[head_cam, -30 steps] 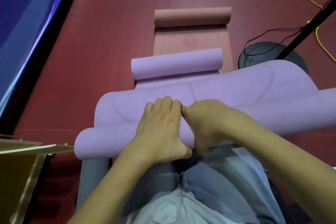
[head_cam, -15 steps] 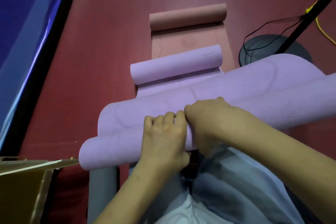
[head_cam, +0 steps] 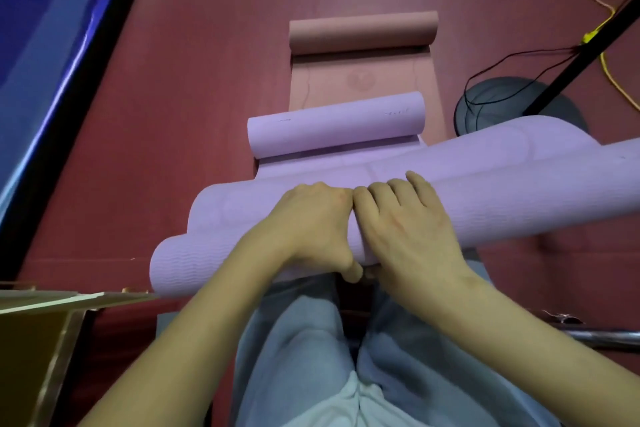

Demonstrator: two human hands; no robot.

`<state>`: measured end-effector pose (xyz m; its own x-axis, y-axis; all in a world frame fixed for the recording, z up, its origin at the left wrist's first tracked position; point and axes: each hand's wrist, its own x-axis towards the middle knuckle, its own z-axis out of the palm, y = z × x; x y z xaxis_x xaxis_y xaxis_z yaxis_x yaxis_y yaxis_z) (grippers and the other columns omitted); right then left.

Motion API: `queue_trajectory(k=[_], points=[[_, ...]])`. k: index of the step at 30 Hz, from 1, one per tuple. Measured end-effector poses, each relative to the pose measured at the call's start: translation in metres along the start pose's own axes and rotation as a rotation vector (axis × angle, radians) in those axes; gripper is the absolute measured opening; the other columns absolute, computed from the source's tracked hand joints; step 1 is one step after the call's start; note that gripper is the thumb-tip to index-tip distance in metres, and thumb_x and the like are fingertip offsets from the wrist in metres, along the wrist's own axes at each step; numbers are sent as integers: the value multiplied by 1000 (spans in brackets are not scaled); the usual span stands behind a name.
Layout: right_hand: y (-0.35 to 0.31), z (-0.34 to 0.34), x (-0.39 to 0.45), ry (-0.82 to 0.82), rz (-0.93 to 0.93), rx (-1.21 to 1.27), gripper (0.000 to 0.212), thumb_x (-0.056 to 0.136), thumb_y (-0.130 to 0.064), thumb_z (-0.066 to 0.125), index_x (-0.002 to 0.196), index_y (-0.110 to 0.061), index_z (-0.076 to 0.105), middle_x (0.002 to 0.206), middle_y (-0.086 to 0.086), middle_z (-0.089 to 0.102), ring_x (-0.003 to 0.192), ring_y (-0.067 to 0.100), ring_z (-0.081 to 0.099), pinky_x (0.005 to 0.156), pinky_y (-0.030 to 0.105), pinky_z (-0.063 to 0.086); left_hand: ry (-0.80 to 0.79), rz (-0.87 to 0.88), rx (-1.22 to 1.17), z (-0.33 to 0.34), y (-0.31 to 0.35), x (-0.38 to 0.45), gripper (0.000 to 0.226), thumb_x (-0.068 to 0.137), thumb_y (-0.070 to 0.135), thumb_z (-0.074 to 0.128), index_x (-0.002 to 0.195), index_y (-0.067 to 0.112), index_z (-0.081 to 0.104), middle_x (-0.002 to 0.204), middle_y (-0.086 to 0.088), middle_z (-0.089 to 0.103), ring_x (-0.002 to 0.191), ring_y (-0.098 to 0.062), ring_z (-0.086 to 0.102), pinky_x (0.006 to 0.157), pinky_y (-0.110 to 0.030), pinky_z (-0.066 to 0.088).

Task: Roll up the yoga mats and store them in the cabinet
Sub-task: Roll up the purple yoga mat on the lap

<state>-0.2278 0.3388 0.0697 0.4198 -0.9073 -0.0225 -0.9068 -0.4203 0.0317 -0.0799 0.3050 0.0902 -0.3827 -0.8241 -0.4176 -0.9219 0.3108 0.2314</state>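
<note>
A purple yoga mat (head_cam: 519,198) lies across my lap as a thick roll, its loose flap running away over the floor to a second curled end (head_cam: 332,128). My left hand (head_cam: 311,222) and my right hand (head_cam: 405,218) sit side by side on the middle of the roll, fingers curled over its top and thumbs tucked under its near side. Beyond it a pink yoga mat (head_cam: 363,31) lies part unrolled, its far end curled into a roll.
The floor is dark red. A round grey stand base (head_cam: 502,104) with a black pole and black and yellow cables is at the right. A blue padded surface (head_cam: 45,55) runs along the left. A brown cardboard box (head_cam: 38,333) is at lower left.
The roll has turned further away from me and taken in more of the flap. My right hand has shifted its grip from curled under the roll to fingers over its top.
</note>
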Motion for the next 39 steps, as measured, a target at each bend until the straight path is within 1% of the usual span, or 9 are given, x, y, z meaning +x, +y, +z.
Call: queue_trajectory(k=[6, 11, 14, 16, 20, 26, 30, 35, 39], points=[[7, -3, 20, 70, -118, 21, 64, 21, -18, 86, 76, -10, 54, 66, 9, 54, 57, 30, 54, 56, 33, 35, 7, -72, -86, 4, 0, 0, 59, 48, 53, 85, 94, 35, 53, 81, 13, 62, 79, -19, 57, 65, -33, 44], [14, -24, 44, -249, -230, -76, 69, 66, -45, 84, 115, -16, 46, 108, -1, 61, 97, 23, 63, 70, 32, 32, 47, -172, -182, 3, -2, 3, 62, 38, 55, 81, 92, 34, 59, 85, 14, 64, 83, -14, 57, 63, -31, 40], [17, -34, 57, -374, -207, -63, 79, 64, -48, 84, 126, -17, 47, 98, -4, 58, 88, 22, 61, 67, 31, 37, 82, -166, -217, -2, -5, 9, 84, 31, 61, 77, 108, 38, 52, 111, 11, 45, 100, -16, 40, 77, -30, 35], [17, -39, 66, -470, -202, -52, 83, 60, -46, 86, 129, -19, 49, 88, -5, 54, 78, 22, 58, 64, 31, 40, 106, -170, -220, -5, -7, 8, 91, 31, 64, 76, 112, 34, 45, 108, 10, 36, 98, -17, 36, 81, -33, 30], [22, -47, 82, -655, -180, 6, 80, 54, -42, 90, 124, -20, 56, 92, -5, 65, 77, 16, 63, 60, 30, 45, 143, -154, -251, -6, -9, -1, 83, 51, 56, 83, 118, 32, 41, 101, 18, 50, 88, -11, 48, 72, -35, 32], [28, -56, 102, -840, -141, 109, 75, 53, -41, 95, 116, -20, 59, 95, -6, 57, 83, 18, 63, 67, 32, 56, 193, -179, -111, -2, -12, -14, 88, 62, 70, 81, 129, 26, 44, 120, 10, 61, 107, -21, 60, 78, -35, 41], [26, -51, 105, -816, -150, 120, 67, 52, -43, 94, 105, -21, 60, 93, -5, 60, 82, 18, 63, 66, 32, 55, 170, -249, 221, 1, 4, -6, 83, 58, 74, 83, 103, 20, 39, 110, 3, 62, 102, -22, 58, 82, -33, 31], [35, -41, 89, -564, -153, 112, 75, 48, -52, 87, 105, -23, 47, 98, -7, 60, 83, 20, 59, 62, 35, 43, 222, -226, 254, 2, 2, 2, 65, 70, 62, 78, 99, 21, 36, 108, 3, 63, 87, -25, 56, 72, -32, 28], [33, -32, 72, -270, -220, -44, 73, 60, -46, 84, 111, -22, 37, 103, -7, 46, 98, 24, 50, 72, 35, 33, 145, -181, 147, -8, -13, 16, 65, 57, 62, 81, 97, 22, 50, 94, 5, 65, 76, -23, 50, 67, -34, 39]])
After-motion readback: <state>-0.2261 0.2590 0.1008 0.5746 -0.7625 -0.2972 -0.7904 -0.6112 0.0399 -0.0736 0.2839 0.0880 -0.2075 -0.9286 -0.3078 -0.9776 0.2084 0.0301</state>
